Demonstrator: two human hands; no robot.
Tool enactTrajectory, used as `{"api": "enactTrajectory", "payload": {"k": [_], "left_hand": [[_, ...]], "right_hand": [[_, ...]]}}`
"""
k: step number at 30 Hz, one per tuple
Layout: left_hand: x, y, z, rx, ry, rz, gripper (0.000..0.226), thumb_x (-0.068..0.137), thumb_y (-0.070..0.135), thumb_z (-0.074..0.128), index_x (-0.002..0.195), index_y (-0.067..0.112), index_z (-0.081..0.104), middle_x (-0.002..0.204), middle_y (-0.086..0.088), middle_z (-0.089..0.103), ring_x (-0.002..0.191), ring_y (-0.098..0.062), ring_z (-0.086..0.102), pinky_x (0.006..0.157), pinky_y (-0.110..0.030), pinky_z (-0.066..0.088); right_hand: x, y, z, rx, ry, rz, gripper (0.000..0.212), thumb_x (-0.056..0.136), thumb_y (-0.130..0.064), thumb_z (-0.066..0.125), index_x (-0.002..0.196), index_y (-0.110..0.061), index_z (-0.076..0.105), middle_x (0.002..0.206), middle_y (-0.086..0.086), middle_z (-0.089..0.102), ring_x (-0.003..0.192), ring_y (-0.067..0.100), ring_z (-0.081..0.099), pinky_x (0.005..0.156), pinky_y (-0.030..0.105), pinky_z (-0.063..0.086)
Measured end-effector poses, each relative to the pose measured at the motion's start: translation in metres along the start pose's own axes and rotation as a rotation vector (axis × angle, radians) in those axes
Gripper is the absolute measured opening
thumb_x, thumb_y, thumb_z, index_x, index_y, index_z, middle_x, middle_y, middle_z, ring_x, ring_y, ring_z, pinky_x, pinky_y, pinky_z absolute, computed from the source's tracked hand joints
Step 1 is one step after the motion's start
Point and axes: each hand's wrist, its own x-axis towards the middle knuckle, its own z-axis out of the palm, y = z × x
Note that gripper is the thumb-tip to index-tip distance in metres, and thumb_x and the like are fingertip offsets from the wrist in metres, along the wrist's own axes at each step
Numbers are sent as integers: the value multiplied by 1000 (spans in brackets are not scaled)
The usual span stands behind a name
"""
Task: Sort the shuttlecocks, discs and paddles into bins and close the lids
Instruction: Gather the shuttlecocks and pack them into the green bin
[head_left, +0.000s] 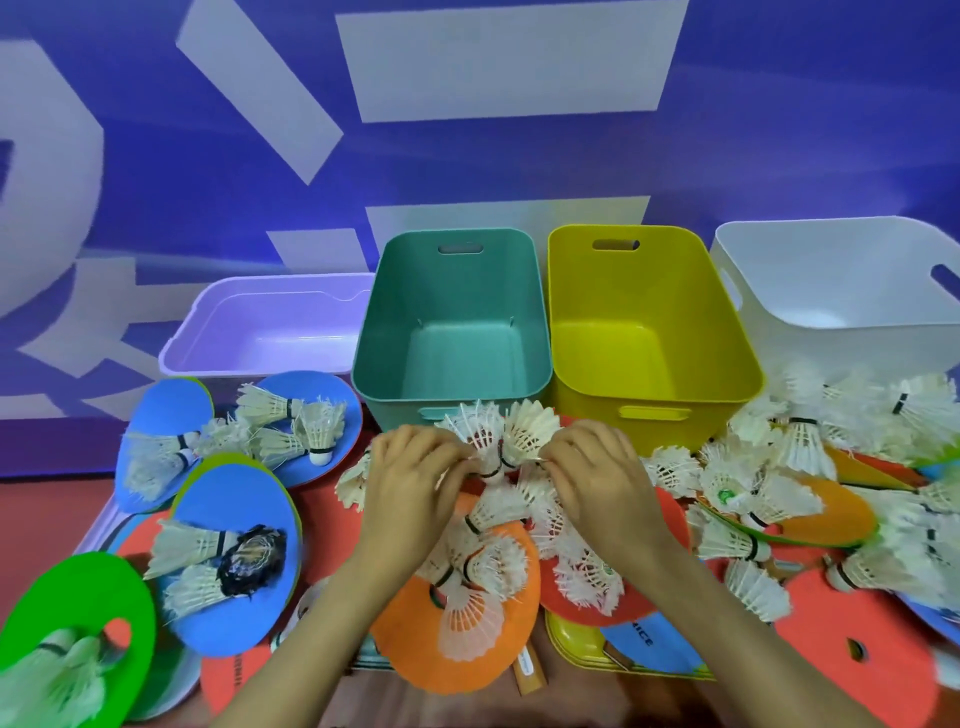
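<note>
Your left hand (410, 483) and right hand (597, 478) each pinch the shuttlecock cluster (498, 441) just before the teal bin (457, 291). Lift evenly; avoid crushing feathers.

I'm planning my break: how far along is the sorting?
Barely started. Done: nothing visible; the teal bin and yellow bin show bare floors. In hand: the left hand and right hand pinch a bunch of shuttlecocks before the teal bin. Left: loose shuttlecocks, discs like the green disc, a paddle handle poking out, and no bin wears a lid.
</note>
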Motion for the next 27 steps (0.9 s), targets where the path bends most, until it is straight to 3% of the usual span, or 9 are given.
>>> {"api": "enactTrajectory", "payload": {"k": [6, 10, 12, 15, 21, 24, 27], "left_hand": [[31, 14, -17, -45, 242, -72, 10, 87, 29, 60, 92, 22, 66, 84, 7, 64, 87, -16, 52, 79, -30, 34], [76, 0, -16, 81, 268, -199, 23, 87, 32, 56, 86, 16, 72, 83, 5, 66, 85, -15, 49, 77, -25, 28], [99, -19, -10, 175, 169, -271, 24, 86, 34, 56, 83, 17, 72, 80, 3, 68, 82, -19, 53, 76, -28, 29], [127, -54, 6, 276, -165, -333, 19, 90, 27, 56, 89, 18, 72, 86, -3, 67, 87, -30, 59, 81, -35, 34], [167, -98, 36, 441, -533, -277, 23, 91, 14, 45, 104, 15, 64, 108, -6, 60, 105, -27, 52, 83, -32, 34], [178, -110, 50, 438, -678, -254, 27, 87, 7, 50, 113, 7, 58, 118, -10, 54, 111, -30, 49, 87, -35, 38], [184, -118, 59, 357, -638, -301, 40, 88, 6, 51, 127, 7, 45, 132, -11, 42, 119, -30, 42, 92, -36, 37]], "right_hand": [[34, 23, -33, 148, 106, -36, 17, 90, -19, 54, 94, -10, 67, 94, 0, 64, 100, 18, 51, 88, 28, 39], [85, 36, -29, 195, 57, -41, 17, 91, -22, 52, 93, -12, 66, 92, 0, 63, 96, 19, 50, 82, 29, 40], [112, 41, -13, 164, -9, -11, 11, 87, -22, 56, 89, -14, 65, 87, 0, 62, 90, 21, 51, 77, 31, 42], [147, 49, 22, 54, -203, 82, 6, 83, -17, 64, 86, -13, 66, 84, 5, 62, 88, 29, 55, 74, 37, 45], [193, 40, 73, -301, -678, 134, 28, 84, -17, 58, 111, -19, 61, 114, 5, 56, 113, 27, 43, 86, 33, 34], [206, 35, 89, -361, -734, 173, 29, 84, -10, 54, 110, -19, 61, 116, 6, 56, 114, 27, 43, 86, 35, 34], [209, 36, 94, -366, -719, 239, 34, 86, -10, 50, 117, -21, 58, 121, 3, 56, 118, 25, 42, 90, 36, 33]]}}
